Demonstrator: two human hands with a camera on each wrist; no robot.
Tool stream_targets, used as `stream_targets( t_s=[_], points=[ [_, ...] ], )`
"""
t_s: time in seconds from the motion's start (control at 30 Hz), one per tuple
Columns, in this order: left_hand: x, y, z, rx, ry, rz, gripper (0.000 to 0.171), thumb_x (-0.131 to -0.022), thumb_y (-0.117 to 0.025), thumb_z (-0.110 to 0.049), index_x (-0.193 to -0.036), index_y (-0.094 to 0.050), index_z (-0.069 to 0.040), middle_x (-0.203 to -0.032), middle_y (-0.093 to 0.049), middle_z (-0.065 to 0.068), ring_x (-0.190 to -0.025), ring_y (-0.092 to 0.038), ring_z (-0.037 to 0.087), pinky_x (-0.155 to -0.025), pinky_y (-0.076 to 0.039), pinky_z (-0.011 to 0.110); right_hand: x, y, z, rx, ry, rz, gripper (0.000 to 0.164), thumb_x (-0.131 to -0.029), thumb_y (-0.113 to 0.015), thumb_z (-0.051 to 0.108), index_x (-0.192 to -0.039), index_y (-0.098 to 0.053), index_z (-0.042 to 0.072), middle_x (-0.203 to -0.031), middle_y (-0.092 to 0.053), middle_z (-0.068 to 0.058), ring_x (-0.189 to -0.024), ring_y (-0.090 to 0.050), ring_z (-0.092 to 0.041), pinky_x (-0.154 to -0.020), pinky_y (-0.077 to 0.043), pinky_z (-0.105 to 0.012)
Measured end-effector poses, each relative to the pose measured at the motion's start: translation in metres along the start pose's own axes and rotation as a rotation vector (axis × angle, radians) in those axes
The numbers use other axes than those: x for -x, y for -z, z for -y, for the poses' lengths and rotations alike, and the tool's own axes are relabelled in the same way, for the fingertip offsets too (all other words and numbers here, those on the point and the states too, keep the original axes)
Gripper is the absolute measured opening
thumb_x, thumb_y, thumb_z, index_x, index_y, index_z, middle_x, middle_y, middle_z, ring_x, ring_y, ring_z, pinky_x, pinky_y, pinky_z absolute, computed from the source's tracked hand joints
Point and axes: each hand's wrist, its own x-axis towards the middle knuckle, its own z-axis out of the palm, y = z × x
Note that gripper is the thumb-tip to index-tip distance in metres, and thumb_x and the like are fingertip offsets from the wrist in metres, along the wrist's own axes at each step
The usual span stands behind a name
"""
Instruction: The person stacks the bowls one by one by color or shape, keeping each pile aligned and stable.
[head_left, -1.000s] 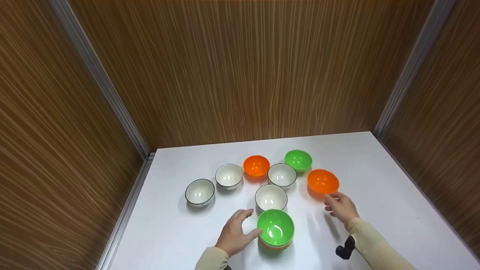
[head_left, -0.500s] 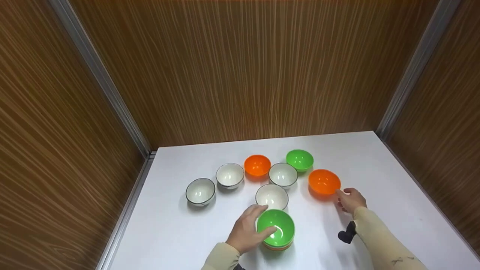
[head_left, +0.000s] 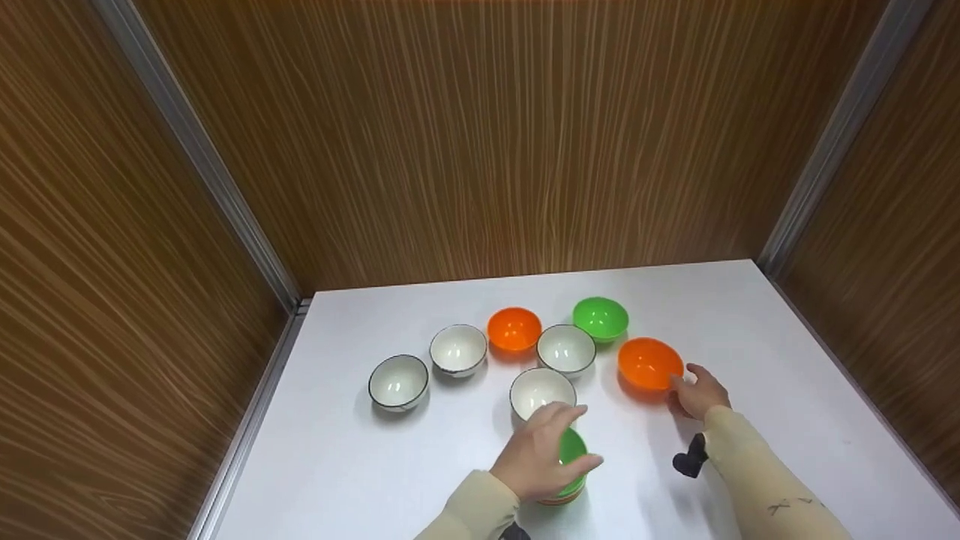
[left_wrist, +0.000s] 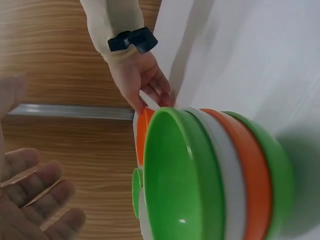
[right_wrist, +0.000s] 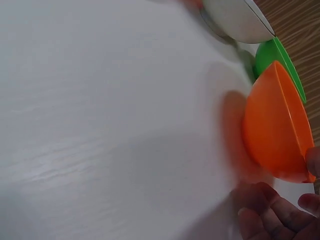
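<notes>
My left hand [head_left: 534,457] is spread beside and partly over a stack of bowls, its fingers apart from the rim in the left wrist view. The stack has a green bowl [left_wrist: 200,175] on top, then a white bowl [left_wrist: 231,175], an orange bowl [left_wrist: 256,175] and a green bowl [left_wrist: 282,175] lowest. At the right, my right hand [head_left: 701,391] pinches the near right rim of a separate orange bowl [head_left: 646,361]. The thumb lies over the rim inside, with the other fingers curled low outside; whether all of them touch is unclear.
A white bowl [head_left: 540,388] stands just behind the stack. Behind it are another white bowl [head_left: 566,349], a green bowl [head_left: 600,318] and an orange bowl [head_left: 514,328]. Two white bowls [head_left: 398,382] stand leftward. Wood-grain walls [head_left: 480,150] bound the white table [head_left: 330,465].
My left hand has moved rightward, from beside the stack to partly cover it in the head view. My right hand has shifted right and forward, and its thumb has come onto the orange bowl's rim.
</notes>
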Motion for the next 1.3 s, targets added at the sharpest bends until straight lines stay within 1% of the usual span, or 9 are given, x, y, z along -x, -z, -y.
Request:
stream_targets(
  t_s=[0.13, 0.3, 0.47, 0.67, 0.8, 0.87, 0.93, 1.17, 1.3],
  points=[
    [-0.017, -0.001, -0.004, -0.039, 0.037, 0.081, 0.067, -0.084, -0.050, -0.059, -0.134, -0.043, -0.014, -0.127, -0.047, -0.004, -0.119, -0.041, 0.010, -0.101, -0.033, 0.026, 0.001, -0.002, 0.001, -0.068, 0.020, -0.003, 0.067, -0.093, -0.043, 0.032, -0.145, -0.013, 0.003, -0.103, -0.057, -0.019, -0.078, -0.064, -0.023, -0.075, -0.053, -0.033],
    [-0.035, -0.009, -0.008, -0.100, 0.113, 0.149, 0.069, -0.083, -0.053, -0.057, -0.136, -0.040, -0.015, -0.126, -0.047, -0.004, -0.117, -0.042, 0.011, -0.100, -0.035, 0.028, 0.008, -0.007, 0.002, -0.052, 0.036, -0.006, 0.062, -0.093, -0.043, 0.027, -0.144, -0.017, 0.003, -0.116, -0.050, -0.021, -0.078, -0.064, -0.022, -0.076, -0.053, -0.032],
    [-0.048, -0.028, -0.013, -0.183, 0.192, 0.201, 0.075, -0.080, -0.056, -0.058, -0.138, -0.038, -0.013, -0.123, -0.048, -0.001, -0.113, -0.043, 0.013, -0.099, -0.035, 0.027, 0.016, -0.011, 0.001, 0.049, 0.104, -0.026, 0.056, -0.090, -0.043, 0.022, -0.141, -0.027, 0.002, -0.126, -0.043, -0.027, -0.083, -0.062, -0.025, -0.077, -0.052, -0.038],
    [-0.062, -0.053, -0.013, -0.316, 0.293, 0.263, 0.081, -0.075, -0.062, -0.060, -0.135, -0.040, -0.010, -0.118, -0.049, 0.001, -0.109, -0.043, 0.016, -0.100, -0.034, 0.031, 0.023, -0.018, 0.000, 0.135, 0.145, 0.003, 0.053, -0.091, -0.044, 0.021, -0.140, -0.033, 0.004, -0.120, -0.048, -0.022, -0.079, -0.056, -0.021, -0.072, -0.050, -0.034],
    [-0.066, -0.065, -0.013, -0.373, 0.353, 0.311, 0.086, -0.072, -0.065, -0.061, -0.135, -0.039, -0.010, -0.116, -0.050, 0.002, -0.111, -0.043, 0.018, -0.103, -0.031, 0.034, 0.028, -0.021, -0.003, 0.176, 0.190, 0.022, 0.050, -0.091, -0.045, 0.021, -0.138, -0.037, 0.004, -0.124, -0.049, -0.023, -0.094, -0.054, -0.029, -0.088, -0.043, -0.049],
    [-0.067, -0.068, -0.013, -0.399, 0.367, 0.326, 0.088, -0.070, -0.065, -0.062, -0.136, -0.039, -0.010, -0.116, -0.050, 0.002, -0.112, -0.043, 0.019, -0.104, -0.030, 0.034, 0.030, -0.022, -0.004, 0.194, 0.211, 0.023, 0.050, -0.091, -0.046, 0.021, -0.137, -0.039, 0.004, -0.130, -0.045, -0.025, -0.107, -0.048, -0.036, -0.095, -0.033, -0.058],
    [-0.068, -0.071, -0.014, -0.421, 0.369, 0.333, 0.089, -0.069, -0.065, -0.063, -0.135, -0.039, -0.010, -0.115, -0.051, 0.001, -0.111, -0.043, 0.019, -0.103, -0.030, 0.033, 0.034, -0.023, -0.006, 0.196, 0.222, 0.029, 0.049, -0.091, -0.046, 0.021, -0.137, -0.039, 0.004, -0.133, -0.041, -0.026, -0.114, -0.043, -0.039, -0.098, -0.025, -0.063],
    [-0.066, -0.080, -0.017, -0.453, 0.345, 0.331, 0.092, -0.066, -0.066, -0.066, -0.134, -0.040, -0.010, -0.109, -0.053, 0.000, -0.106, -0.045, 0.018, -0.100, -0.032, 0.030, 0.044, -0.026, -0.014, 0.163, 0.228, 0.045, 0.046, -0.091, -0.050, 0.021, -0.135, -0.044, 0.007, -0.129, -0.047, -0.022, -0.106, -0.050, -0.033, -0.096, -0.029, -0.061],
    [-0.065, -0.085, -0.017, -0.479, 0.347, 0.353, 0.097, -0.063, -0.068, -0.066, -0.136, -0.038, -0.010, -0.115, -0.053, 0.001, -0.114, -0.042, 0.021, -0.105, -0.027, 0.033, 0.049, -0.027, -0.017, 0.158, 0.252, 0.066, 0.044, -0.091, -0.051, 0.020, -0.133, -0.047, 0.009, -0.131, -0.046, -0.019, -0.113, -0.045, -0.034, -0.098, -0.027, -0.061]
  ],
)
